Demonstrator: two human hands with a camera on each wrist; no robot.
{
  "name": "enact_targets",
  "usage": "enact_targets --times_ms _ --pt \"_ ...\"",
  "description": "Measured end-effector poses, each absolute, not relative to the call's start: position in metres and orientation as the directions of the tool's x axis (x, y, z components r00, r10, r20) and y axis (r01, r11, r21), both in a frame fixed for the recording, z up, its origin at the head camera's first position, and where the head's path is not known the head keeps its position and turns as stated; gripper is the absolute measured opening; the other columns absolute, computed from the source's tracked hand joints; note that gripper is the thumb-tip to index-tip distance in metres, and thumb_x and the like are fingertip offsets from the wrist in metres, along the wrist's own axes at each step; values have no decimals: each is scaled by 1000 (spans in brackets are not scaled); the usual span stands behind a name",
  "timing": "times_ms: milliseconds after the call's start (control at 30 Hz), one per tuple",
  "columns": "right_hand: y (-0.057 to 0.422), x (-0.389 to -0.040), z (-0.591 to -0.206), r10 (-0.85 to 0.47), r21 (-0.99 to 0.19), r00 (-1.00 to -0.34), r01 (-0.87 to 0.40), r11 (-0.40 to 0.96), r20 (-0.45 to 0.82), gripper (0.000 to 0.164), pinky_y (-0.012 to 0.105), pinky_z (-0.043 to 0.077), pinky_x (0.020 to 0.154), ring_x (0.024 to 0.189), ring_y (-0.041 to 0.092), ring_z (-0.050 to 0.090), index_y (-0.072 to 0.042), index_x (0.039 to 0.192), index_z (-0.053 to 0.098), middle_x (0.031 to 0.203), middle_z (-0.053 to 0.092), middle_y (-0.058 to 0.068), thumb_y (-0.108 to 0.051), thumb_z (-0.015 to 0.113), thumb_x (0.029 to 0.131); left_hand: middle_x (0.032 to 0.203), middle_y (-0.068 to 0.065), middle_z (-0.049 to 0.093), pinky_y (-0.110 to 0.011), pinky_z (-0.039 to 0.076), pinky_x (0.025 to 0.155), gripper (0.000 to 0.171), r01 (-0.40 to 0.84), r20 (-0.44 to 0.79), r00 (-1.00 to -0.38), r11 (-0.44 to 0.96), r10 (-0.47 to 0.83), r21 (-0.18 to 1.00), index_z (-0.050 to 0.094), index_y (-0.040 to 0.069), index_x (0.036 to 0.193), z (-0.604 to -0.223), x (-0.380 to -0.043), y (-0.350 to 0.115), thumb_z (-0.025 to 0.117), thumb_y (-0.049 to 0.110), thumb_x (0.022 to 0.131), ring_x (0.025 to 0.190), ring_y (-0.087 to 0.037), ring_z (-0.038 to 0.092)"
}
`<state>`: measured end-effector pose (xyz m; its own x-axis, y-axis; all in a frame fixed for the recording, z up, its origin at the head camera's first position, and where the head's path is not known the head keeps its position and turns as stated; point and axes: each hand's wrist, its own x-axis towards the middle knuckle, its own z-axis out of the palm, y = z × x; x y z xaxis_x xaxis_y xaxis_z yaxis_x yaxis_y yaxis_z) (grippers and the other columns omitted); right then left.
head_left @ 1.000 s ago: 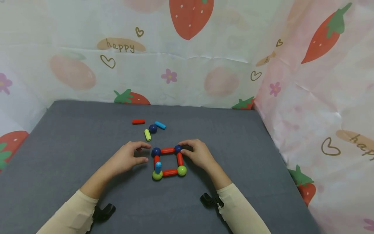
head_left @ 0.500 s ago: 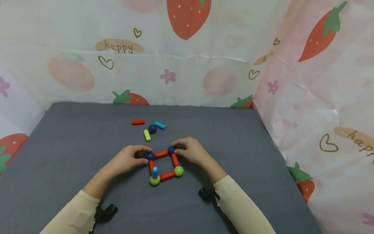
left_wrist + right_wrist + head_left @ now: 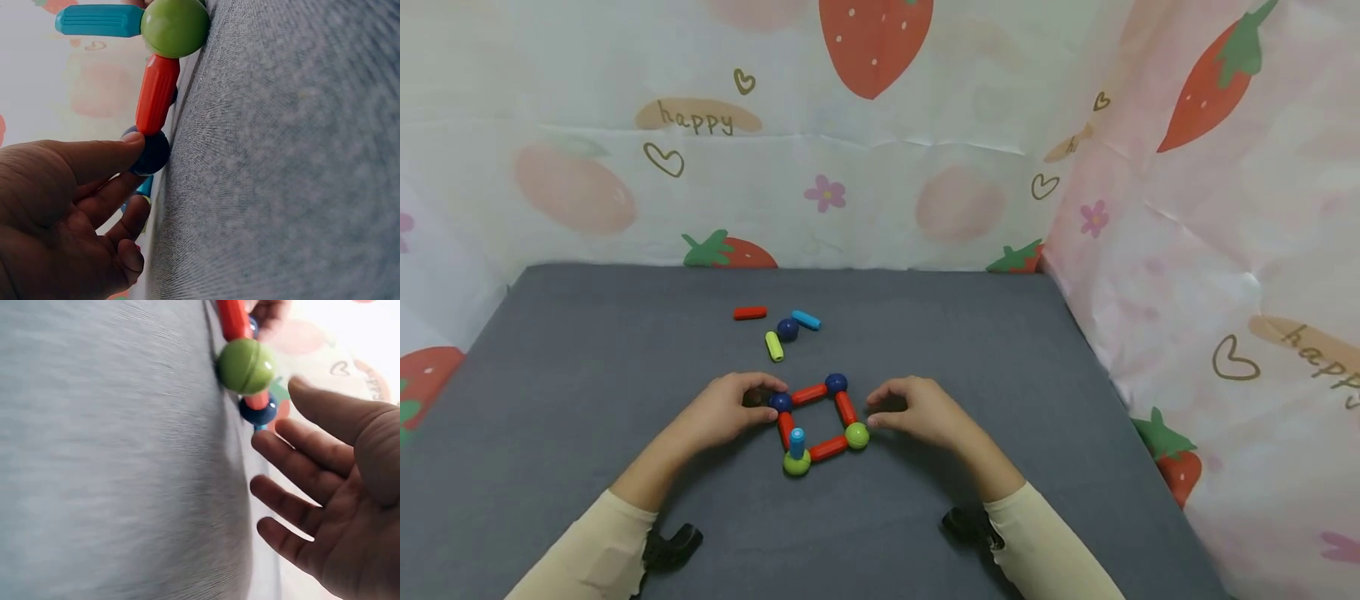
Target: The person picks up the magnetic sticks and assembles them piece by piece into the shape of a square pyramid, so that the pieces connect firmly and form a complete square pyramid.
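A four-sided frame of red rods [image 3: 828, 448] and balls lies on the cloth, with blue balls at its two far corners and green balls at its two near ones. My left hand [image 3: 722, 412] pinches the far-left blue ball [image 3: 152, 154] between thumb and finger. From the near-left green ball [image 3: 175, 26] a light blue rod [image 3: 797, 442] stands upright. My right hand [image 3: 917, 410] is just right of the frame, fingers spread and holding nothing, nearest the near-right green ball [image 3: 245, 366]. The far-right blue ball [image 3: 836, 383] is untouched.
Behind the frame lie a loose red rod [image 3: 750, 313], a dark blue ball [image 3: 787, 330], a light blue rod [image 3: 807, 320] and a yellow-green rod [image 3: 774, 346]. Grey cloth [image 3: 850, 542] covers the table. A strawberry-print curtain [image 3: 880, 192] hangs behind and at the sides.
My left hand has come onto the far-left blue ball, and the frame has turned slightly. My right hand has let go of the far-right blue ball and moved right and nearer.
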<state>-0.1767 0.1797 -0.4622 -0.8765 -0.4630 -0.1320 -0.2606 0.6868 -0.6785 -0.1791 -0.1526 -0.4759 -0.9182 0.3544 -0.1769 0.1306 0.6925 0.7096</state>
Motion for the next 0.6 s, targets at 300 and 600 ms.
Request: enact_targets --times_ms 300,600 --pt "169 -161 -467 -486 -659 -862 -283 697 -143 33 32 49 86 95 8 59 -26 109 76 101 71 -17 -39 87 82 112 -5 64 -38 45 82 34 123 -173 -924 694 341 709 70 23 129 -475 -179 -154 76 25 95 99 -24 54" --pt "169 -175 -468 -445 -691 -885 -237 683 -137 22 30 53 77 93 10 62 -26 108 76 101 72 -12 -30 83 88 103 -3 63 -35 43 76 32 128 -161 -925 680 344 722 72 21 124 -475 -178 -153 78 26 93 92 -21 52"
